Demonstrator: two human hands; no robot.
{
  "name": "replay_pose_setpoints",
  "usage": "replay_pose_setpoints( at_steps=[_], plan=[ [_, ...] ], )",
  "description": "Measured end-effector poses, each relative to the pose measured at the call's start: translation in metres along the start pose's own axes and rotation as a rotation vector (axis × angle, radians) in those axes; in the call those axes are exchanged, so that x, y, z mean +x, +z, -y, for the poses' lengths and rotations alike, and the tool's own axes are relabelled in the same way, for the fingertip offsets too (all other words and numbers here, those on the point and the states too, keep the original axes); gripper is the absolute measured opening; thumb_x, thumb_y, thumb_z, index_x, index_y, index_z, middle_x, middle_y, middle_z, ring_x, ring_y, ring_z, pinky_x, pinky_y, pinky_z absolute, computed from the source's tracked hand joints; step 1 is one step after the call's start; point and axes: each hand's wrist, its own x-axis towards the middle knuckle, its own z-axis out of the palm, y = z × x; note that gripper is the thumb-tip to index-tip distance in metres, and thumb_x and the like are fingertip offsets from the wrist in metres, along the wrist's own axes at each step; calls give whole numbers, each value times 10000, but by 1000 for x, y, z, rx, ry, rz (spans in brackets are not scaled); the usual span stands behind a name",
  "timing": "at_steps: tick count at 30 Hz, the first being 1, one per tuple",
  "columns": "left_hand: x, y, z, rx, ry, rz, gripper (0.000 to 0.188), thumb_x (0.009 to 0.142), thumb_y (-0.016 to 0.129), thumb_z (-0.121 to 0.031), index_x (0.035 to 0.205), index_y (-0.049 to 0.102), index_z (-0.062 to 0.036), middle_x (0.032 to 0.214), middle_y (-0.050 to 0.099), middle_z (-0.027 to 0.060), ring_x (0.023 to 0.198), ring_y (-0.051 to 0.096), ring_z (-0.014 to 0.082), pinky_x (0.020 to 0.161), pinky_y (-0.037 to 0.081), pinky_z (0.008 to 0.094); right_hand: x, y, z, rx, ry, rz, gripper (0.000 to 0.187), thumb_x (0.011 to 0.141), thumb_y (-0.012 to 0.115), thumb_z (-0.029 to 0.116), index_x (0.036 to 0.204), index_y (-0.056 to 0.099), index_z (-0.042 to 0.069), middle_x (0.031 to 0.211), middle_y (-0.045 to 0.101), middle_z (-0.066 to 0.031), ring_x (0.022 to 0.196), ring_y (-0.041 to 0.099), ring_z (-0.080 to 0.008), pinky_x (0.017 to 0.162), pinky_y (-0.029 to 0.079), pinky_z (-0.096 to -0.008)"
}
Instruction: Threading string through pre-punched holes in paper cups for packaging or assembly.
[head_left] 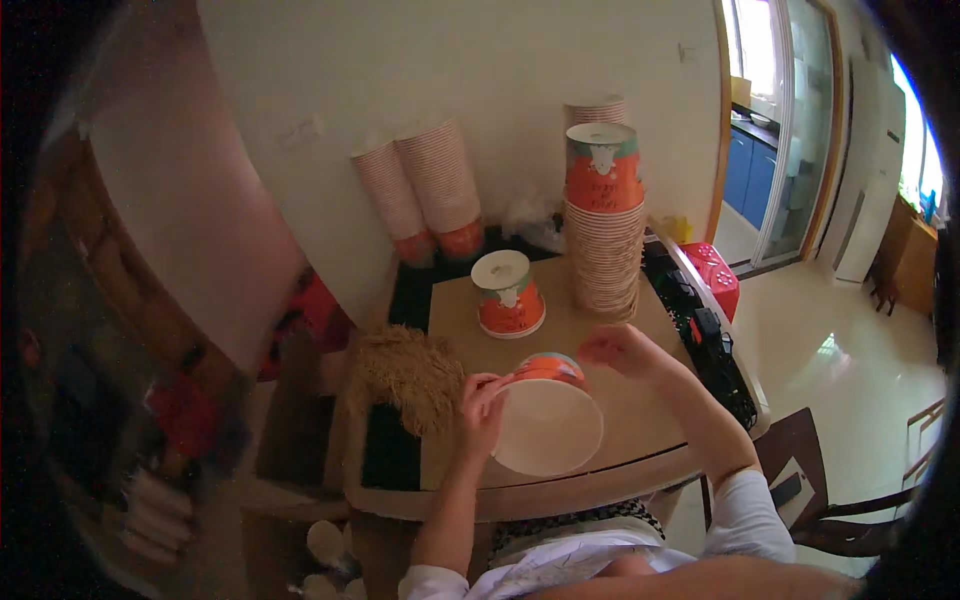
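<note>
My left hand (483, 412) is closed on the rim of a paper bucket (548, 428), fingers at its left side. The bucket is tipped, its white inside facing me and a strip of its orange and green outside showing on the far side. Just right of it, my right hand (622, 350) is raised with fingers drawn together; anything in them is too small to make out. Beyond the hands, another orange and green paper bucket (511, 312) stands upside down on the table. To the left lies a heap of tan cords (408, 372).
A tall stack of upside-down buckets (606, 240) with tan cords along its side stands at the back right. Two leaning stacks of buckets (440, 180) rest by the wall. A red stool (712, 280) and a dark chair (800, 470) stand right of the table (640, 462).
</note>
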Motion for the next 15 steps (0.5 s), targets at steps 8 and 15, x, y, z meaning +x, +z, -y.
replay_pose_setpoints(
  at_steps=[8,15],
  plan=[
    [-5,-17,-17,-160,-93,-115,166,802,548,0,952,619,3,936,525,86,879,520,181,768,419,274,-32,13,56,216,-271,158,190,709,675,17,886,607,29,872,578,-46,830,562,-140,743,453,-271],
    [-6,-21,-24,-165,-120,-90,198,805,540,-21,989,615,-22,960,511,75,904,505,186,803,406,273,-30,9,51,50,-475,145,146,715,666,11,842,595,26,814,592,-68,788,570,-164,726,448,-274]
  ],
)
